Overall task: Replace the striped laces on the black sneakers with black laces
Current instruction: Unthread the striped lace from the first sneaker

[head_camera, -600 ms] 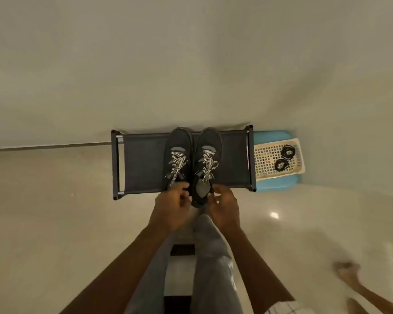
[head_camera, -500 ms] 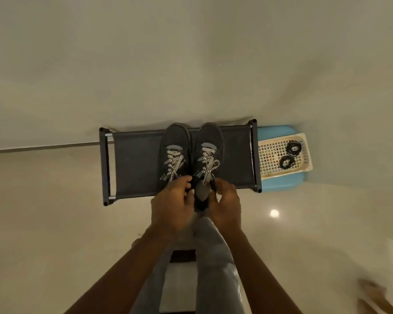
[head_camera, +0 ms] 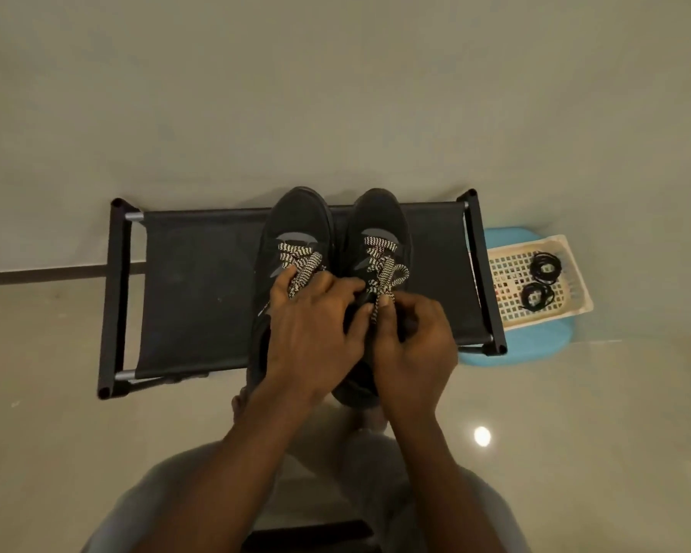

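Note:
Two black sneakers stand side by side on a black fabric rack [head_camera: 200, 289], toes away from me. The left sneaker [head_camera: 296, 221] and the right sneaker [head_camera: 381, 217] both carry black-and-white striped laces [head_camera: 383, 265]. My left hand [head_camera: 316, 337] lies over the left sneaker's tongue area, its fingers reaching across to the right sneaker's knot. My right hand [head_camera: 411, 345] pinches a strand of the right sneaker's striped lace between thumb and forefinger. Two coils of black laces [head_camera: 541, 281] lie in a cream basket at the right.
The cream perforated basket [head_camera: 507, 273] rests on a light blue stool [head_camera: 531, 345] right of the rack. A pale wall rises behind the rack. Glossy beige floor tiles surround it, and my grey-trousered knees fill the bottom.
The view has drawn much closer to the sneakers. Both hands have moved up from the heel ends onto the laces, and my right hand now pinches a lace strand.

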Demonstrator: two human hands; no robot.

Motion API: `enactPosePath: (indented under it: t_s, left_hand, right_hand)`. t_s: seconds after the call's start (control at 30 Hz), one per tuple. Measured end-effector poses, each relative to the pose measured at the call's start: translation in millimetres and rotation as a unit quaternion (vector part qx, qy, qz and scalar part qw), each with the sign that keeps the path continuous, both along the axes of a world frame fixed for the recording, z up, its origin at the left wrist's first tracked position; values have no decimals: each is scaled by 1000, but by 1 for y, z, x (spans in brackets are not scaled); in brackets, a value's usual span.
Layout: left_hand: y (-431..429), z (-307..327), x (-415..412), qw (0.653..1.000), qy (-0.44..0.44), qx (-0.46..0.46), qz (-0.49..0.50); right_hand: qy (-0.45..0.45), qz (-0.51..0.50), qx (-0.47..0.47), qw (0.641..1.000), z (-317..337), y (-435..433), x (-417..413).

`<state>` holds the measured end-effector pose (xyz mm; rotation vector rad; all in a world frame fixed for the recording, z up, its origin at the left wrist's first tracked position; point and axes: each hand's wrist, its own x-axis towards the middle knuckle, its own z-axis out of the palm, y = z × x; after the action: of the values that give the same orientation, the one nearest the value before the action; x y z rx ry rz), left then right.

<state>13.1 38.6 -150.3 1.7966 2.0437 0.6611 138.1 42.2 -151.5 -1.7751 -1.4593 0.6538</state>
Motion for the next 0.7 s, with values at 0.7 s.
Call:
enactPosePath:
  t_s: [0.7]
  left_hand:
    - [17, 36, 2, 993, -12, -117, 32]
  right_hand:
    - [343, -85, -22, 935, 132, 41, 33]
